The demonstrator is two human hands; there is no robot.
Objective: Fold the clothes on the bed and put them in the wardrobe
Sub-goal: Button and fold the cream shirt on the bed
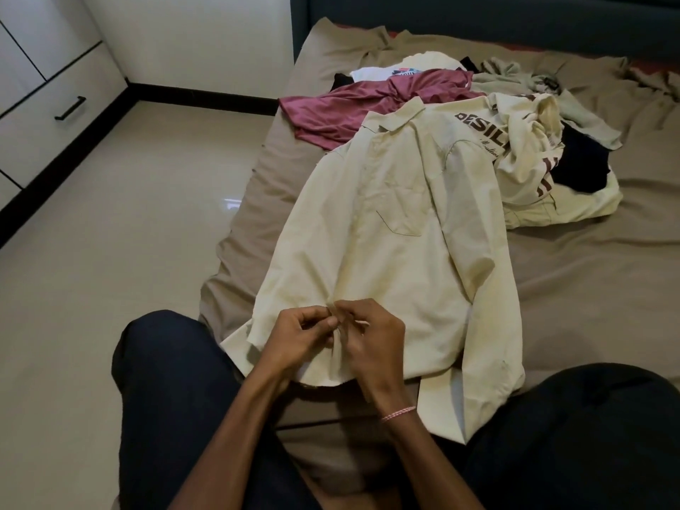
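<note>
A cream shirt point(397, 222) is laid out front-up on the bed point(570, 281). Its collar is pointed away from the person and its hem is hung over the near edge. Both forearms are reached forward and inward from the bottom of the view, so that the hands are brought together over the middle of the shirt just above the hem. The left hand point(300, 334) is held knuckles-up with its fingers curled, and a narrow strip of the shirt's front edge is pinched between thumb and fingertips. The right hand point(373, 338) is set touching it, and the same strip of cloth is pinched by its curled fingers. A pink thread bracelet point(399, 413) is worn on the right wrist.

Behind the shirt, a maroon top point(353, 104), a white T-shirt point(371, 72), a printed cream garment point(522, 141), a black garment point(577, 160) and an olive garment point(515, 77) are heaped unfolded on the bed. The wardrobe point(44, 115) is seen at the far left, across the tiled floor point(128, 215).
</note>
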